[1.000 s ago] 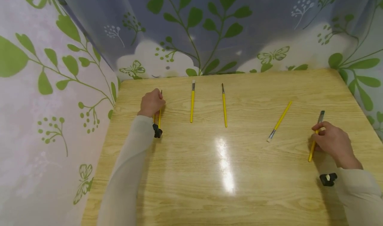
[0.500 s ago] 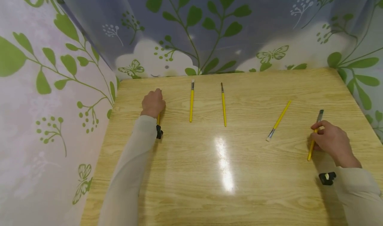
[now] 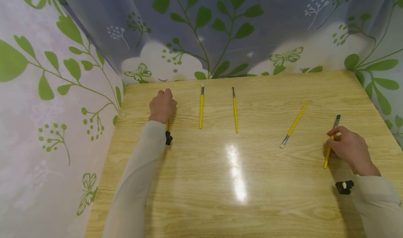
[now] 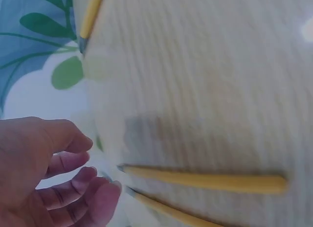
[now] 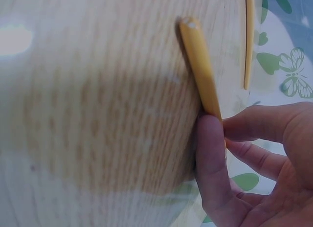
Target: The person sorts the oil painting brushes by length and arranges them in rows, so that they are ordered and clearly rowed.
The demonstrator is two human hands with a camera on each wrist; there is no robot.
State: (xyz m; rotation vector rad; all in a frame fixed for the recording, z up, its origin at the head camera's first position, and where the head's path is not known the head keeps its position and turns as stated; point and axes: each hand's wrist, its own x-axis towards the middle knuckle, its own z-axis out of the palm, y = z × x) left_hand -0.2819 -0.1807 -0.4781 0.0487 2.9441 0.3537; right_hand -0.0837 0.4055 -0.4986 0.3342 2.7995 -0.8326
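Note:
At the table's far left, my left hand [image 3: 162, 106] hovers over two yellow-handled paintbrushes, hiding most of them in the head view. The left wrist view shows its fingers loosely bent with nothing between them; one paintbrush [image 4: 210, 180] and a second paintbrush [image 4: 171, 211] lie just beyond the fingertips. On the right side, my right hand [image 3: 351, 148] pinches a flat paintbrush [image 3: 328, 157] between thumb and fingers, its dark bristles pointing to the far side. In the right wrist view the yellow handle [image 5: 200, 65] sticks out past the thumb.
On the wooden table [image 3: 195, 182] lie a white-bristled paintbrush [image 3: 201, 112], a thin dark-tipped paintbrush [image 3: 235, 113] and a slanted paintbrush [image 3: 292, 126] with its bristles toward me. Leaf-patterned cloth [image 3: 176, 28] rises behind the far edge.
My left hand has shifted slightly right and its fingers have lifted toward the far edge, covering more of the brushes beneath. My right hand keeps its grip on the paintbrush in the same place.

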